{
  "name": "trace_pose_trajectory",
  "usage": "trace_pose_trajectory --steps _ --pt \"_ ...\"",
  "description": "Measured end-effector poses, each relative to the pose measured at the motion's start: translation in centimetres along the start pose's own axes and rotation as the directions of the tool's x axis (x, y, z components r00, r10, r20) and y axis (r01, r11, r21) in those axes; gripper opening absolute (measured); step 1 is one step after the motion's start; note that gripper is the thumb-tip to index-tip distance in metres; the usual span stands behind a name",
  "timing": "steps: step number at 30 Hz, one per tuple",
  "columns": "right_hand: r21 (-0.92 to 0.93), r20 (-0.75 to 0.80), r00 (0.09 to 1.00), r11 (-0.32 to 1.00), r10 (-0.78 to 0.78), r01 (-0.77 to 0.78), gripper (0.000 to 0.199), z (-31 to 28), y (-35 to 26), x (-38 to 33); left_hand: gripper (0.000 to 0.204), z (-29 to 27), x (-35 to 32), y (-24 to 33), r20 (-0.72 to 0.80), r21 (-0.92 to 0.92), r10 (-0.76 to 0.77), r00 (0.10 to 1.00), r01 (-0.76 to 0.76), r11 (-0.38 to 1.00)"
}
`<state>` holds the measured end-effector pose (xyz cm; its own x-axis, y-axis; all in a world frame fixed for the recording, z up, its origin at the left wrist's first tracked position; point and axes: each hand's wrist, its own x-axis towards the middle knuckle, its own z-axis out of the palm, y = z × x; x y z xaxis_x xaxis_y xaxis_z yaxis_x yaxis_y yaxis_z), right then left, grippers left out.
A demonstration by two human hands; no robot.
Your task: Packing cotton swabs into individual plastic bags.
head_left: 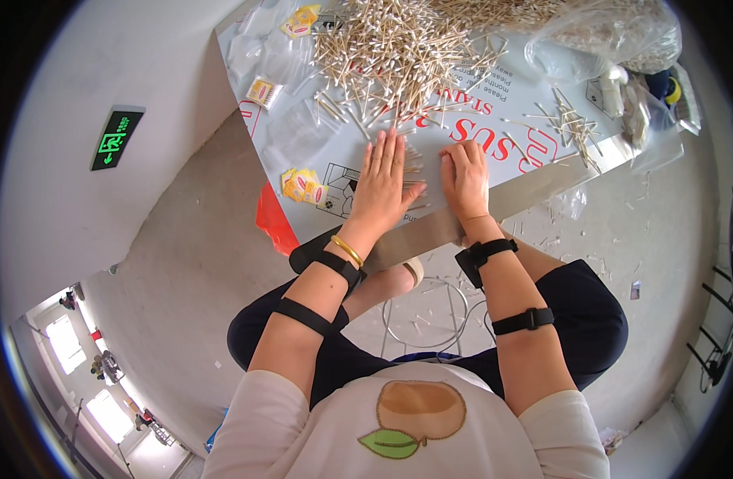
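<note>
My left hand (380,184) lies flat near the front edge of the table, its fingers stretched out together and the thumb apart. Beside and partly under it is a small row of cotton swabs (414,164). To the right of that row rests my right hand (465,177) with its fingers curled in. Whether anything is inside those fingers is hidden. Beyond both hands spreads a large heap of loose cotton swabs (394,56), with some strays reaching toward my left fingertips.
The metal table (510,120) has a printed film. Clear plastic bags (303,136) and yellow paper cards (303,187) lie at left. Right are a small swab pile (576,128) and a large clear bag (614,36). A red bag (274,219) hangs by the left edge. Swabs litter the floor.
</note>
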<state>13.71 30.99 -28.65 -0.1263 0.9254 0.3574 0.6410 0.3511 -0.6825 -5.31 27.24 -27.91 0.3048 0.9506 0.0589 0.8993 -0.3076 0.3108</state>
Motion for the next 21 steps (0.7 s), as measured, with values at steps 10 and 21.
trace_pose_trajectory --steps 10,21 --pt "0.000 -0.012 1.000 1.000 -0.011 0.011 0.004 -0.2 -0.1 0.0 0.093 -0.1 0.0 0.7 0.032 0.153 -0.017 0.999 0.012 0.988" --pt "-0.011 -0.009 1.000 1.000 -0.007 0.007 0.003 0.2 0.3 -0.2 0.081 -2.4 0.0 1.3 -0.078 0.032 0.090 0.993 -0.088 0.996"
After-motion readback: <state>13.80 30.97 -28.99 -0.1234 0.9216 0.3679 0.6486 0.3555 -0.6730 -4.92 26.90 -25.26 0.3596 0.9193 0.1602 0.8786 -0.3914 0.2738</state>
